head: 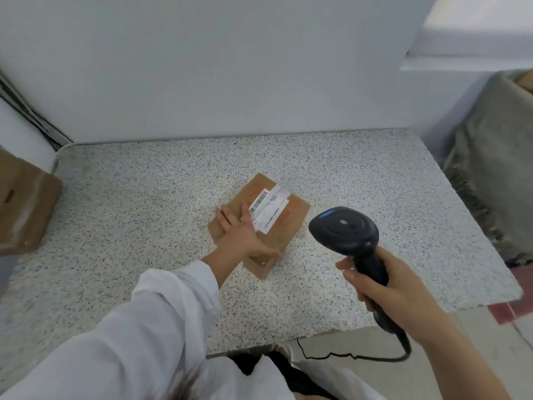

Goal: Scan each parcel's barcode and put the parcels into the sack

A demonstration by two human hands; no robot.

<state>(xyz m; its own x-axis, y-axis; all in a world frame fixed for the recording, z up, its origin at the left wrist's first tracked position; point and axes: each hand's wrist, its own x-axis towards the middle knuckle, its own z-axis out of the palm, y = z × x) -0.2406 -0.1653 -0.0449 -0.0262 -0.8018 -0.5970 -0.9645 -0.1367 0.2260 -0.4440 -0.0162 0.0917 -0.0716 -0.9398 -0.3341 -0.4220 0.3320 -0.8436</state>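
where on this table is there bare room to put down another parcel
Bare tabletop lies between the cardboard box at the left and the parcel. The strip along the wall is free too, as is the right side toward the sack. The middle is crowded: left hand on the parcel, right hand holding the scanner.

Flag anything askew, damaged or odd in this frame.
Nothing stands out. The parcel lies flat, label up, diagonal on the table; the left hand rests on it, the right hand holds the scanner.
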